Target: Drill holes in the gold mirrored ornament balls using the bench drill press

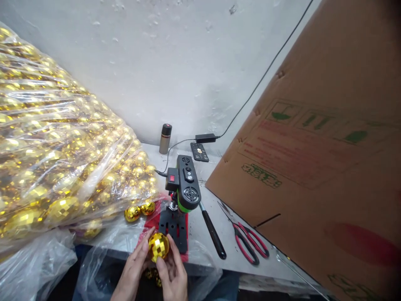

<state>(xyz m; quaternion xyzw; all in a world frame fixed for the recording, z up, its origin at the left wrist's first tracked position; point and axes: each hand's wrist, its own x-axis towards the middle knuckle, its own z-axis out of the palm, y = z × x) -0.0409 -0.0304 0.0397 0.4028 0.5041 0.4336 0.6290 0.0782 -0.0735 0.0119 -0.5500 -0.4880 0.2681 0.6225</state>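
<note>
Gold mirrored balls (64, 207) fill the big clear plastic bag (90, 179) at your far left, and two loose gold balls (132, 213) sit just beside its edge. Your left hand (133, 265) cups the left side of one faceted gold ball (158, 247), its fingers against the curve. You have that ball at the near edge of the worktop (197, 228), in front of a bottle with a black cap (164, 140) standing far back by the wall. Your right hand (173, 271) closes on the ball's other side, thumb on its lower front. Just beyond are the slotted black base plate (171, 225), on a red sheet (152, 221), and the black-and-green drill press head (189, 179). Further right you have a dark phone (199, 152), a black power adapter (206, 138), a rod with a black grip (213, 234), red-and-black-handled scissors (247, 242) and a printed cardboard box (297, 146).
</note>
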